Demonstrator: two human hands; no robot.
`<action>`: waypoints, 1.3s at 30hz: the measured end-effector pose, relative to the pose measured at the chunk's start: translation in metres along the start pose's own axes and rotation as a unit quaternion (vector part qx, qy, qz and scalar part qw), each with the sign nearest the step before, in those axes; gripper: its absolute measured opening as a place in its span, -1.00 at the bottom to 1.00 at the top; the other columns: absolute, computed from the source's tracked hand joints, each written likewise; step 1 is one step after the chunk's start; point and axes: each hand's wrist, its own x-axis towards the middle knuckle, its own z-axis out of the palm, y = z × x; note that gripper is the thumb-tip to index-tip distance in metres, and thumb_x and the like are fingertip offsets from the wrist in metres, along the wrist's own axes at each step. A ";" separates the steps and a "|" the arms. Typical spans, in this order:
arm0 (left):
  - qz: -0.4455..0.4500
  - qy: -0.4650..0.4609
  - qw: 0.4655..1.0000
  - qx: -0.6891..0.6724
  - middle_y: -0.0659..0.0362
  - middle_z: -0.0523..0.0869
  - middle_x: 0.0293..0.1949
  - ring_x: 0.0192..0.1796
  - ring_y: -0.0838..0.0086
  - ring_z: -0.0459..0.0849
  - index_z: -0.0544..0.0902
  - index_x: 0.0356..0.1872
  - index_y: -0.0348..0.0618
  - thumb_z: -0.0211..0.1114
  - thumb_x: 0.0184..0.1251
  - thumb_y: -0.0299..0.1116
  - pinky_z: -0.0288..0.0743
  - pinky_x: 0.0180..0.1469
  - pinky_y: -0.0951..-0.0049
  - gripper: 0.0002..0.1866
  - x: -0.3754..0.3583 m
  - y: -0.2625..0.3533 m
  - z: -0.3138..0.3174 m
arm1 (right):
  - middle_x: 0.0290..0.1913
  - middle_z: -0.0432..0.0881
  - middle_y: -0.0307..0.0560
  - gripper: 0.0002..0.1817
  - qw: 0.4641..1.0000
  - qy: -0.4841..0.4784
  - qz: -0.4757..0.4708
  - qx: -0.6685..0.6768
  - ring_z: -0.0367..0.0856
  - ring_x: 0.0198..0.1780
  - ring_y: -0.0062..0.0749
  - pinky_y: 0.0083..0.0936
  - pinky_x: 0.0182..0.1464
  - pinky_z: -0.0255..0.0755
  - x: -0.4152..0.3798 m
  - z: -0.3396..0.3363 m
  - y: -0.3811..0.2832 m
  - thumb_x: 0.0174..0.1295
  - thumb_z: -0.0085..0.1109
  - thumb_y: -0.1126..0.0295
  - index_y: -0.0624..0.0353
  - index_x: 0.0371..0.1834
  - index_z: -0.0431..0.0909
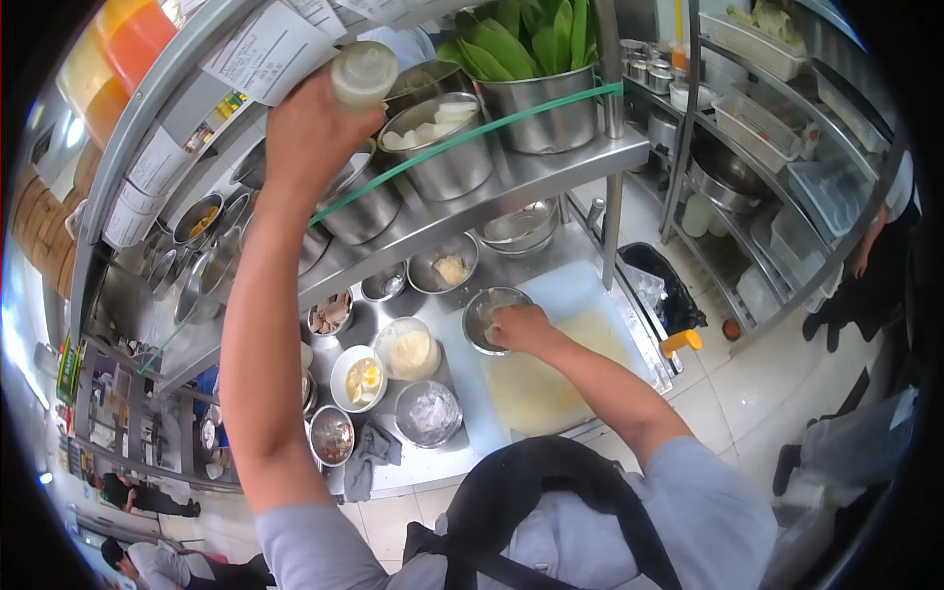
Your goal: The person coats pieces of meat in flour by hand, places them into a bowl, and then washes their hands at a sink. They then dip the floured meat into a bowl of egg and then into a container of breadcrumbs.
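High on the shelf, my left hand (317, 133) is closed round a clear squeeze bottle (362, 77) with a pale cap. Below, my right hand (526, 328) grips the right rim of a small metal bowl (480, 313), its fingertips partly hidden inside. That bowl sits at the upper left part of a pale cutting board (580, 344), whose surface has a yellowish tint. Near it are a container of pale yellow paste (411, 349), a white bowl with egg pieces (360, 380) and a metal bowl of white powder (429, 411).
On the steel shelf (551, 169) stand a pot of green leaves (539, 103) and a pot of white pieces (438, 162), behind a green strap. Paper slips (270, 49) hang at the upper left. A grey cloth (370, 454) lies at the counter's front; another person (870, 256) stands at far right.
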 end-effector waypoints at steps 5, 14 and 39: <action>0.098 0.083 0.990 -0.057 0.04 0.67 -0.02 0.00 0.11 0.65 0.55 0.04 -0.21 0.49 -0.11 -0.27 0.56 0.00 0.19 -0.40 -0.027 0.036 -0.036 | -0.36 0.72 0.04 -0.73 1.000 0.022 -0.011 -0.012 0.72 -0.32 -0.05 -0.16 -0.18 0.59 0.005 0.004 0.007 0.04 0.16 0.18 0.13 -0.38 0.68; -0.283 -0.189 0.876 -0.341 0.04 0.65 -0.07 0.11 0.32 0.61 0.49 0.06 -0.31 0.48 -0.19 -0.34 0.52 0.10 0.30 -0.34 -0.159 0.116 -0.087 | -0.18 0.67 0.09 -0.70 0.989 -0.052 0.018 0.139 0.64 -0.06 0.00 -0.15 0.00 0.50 0.026 -0.004 0.022 0.19 0.12 0.13 0.13 -0.25 0.65; 0.054 -0.450 0.881 0.136 0.13 0.68 -0.10 0.09 0.25 0.57 0.55 0.00 -0.14 0.43 -0.07 -0.23 0.31 0.16 0.03 -0.47 -0.244 0.101 0.142 | -0.14 0.63 0.14 -0.77 0.943 0.132 0.020 0.304 0.57 0.04 0.02 -0.24 0.12 0.45 0.006 -0.020 0.064 0.13 0.19 0.22 0.14 -0.29 0.64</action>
